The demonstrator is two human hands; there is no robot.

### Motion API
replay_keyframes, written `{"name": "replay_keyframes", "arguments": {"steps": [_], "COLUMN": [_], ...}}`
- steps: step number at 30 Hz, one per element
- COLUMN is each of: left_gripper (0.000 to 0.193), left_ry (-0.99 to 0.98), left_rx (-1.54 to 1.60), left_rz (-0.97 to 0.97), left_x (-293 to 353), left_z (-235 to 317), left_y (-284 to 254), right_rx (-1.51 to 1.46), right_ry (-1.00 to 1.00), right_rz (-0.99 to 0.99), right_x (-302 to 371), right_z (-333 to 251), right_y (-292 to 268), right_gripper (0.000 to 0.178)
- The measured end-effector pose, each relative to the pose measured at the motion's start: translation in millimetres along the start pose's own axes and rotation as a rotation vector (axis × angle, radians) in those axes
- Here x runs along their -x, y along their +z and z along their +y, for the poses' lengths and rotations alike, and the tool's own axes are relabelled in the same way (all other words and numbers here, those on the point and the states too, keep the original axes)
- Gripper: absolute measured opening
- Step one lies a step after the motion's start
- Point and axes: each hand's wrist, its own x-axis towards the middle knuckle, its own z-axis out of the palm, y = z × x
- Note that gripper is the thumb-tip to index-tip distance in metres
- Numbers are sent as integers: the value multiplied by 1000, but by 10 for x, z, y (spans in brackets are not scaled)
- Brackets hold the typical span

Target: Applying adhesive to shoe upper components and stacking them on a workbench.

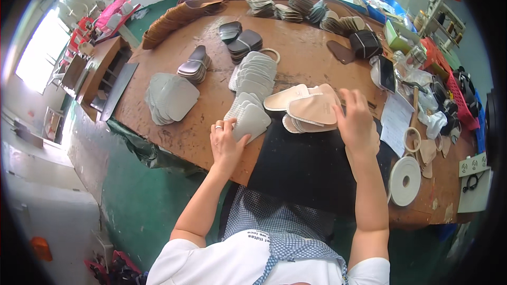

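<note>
Light grey flat shaped pieces (249,115) lie in a fanned, overlapping stack in the middle of the table. My left hand (226,145) rests at the near end of this stack, fingers on its left edge and thumb apart at its lower tip. To the right, a loose pile of beige shaped pieces (312,110) with pale edges lies partly over a black mat (311,166). Beside the pile's right edge is my right hand (356,121), fingers raised and thumb near the top beige piece. Nothing shows gripped in it.
More grey pieces (171,98) lie at left. Banded dark bundles (195,65) stand behind, with several stacks (289,12) along the far edge. A tape roll (405,181), written sheet (396,119), phone (387,74) and pink basket (462,100) crowd the right side.
</note>
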Motion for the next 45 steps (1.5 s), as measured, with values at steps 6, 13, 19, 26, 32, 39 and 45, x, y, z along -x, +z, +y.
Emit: {"name": "replay_keyframes", "arguments": {"steps": [6, 13, 19, 26, 32, 39, 45], "left_gripper": [32, 30, 45, 38, 29, 45, 39], "left_ry": [46, 209, -10, 238, 289, 55, 170], "left_rx": [462, 858, 224, 35, 751, 343, 147], "left_rz": [0, -449, -78, 152, -208, -124, 37], "left_x": [200, 227, -217, -112, -12, -200, -69], "left_z": [319, 370, -163, -85, -39, -359, -269], "left_y": [-278, -487, -190, -162, -473, -268, -205], "right_rx": [-599, -1113, -998, -734, -535, -864, -654], "right_ry": [217, 465, 440, 51, -361, 41, -120], "right_rz": [-370, -810, -779, -680, -545, -730, -739], "right_x": [533, 647, 590, 189, -92, 122, 140], "right_z": [-547, -812, -962, -1119, -1234, -1257, -1209], "right_y": [-257, -265, -88, 155, 290, 225, 275], "right_gripper": [59, 19, 21, 13, 16, 16, 16]}}
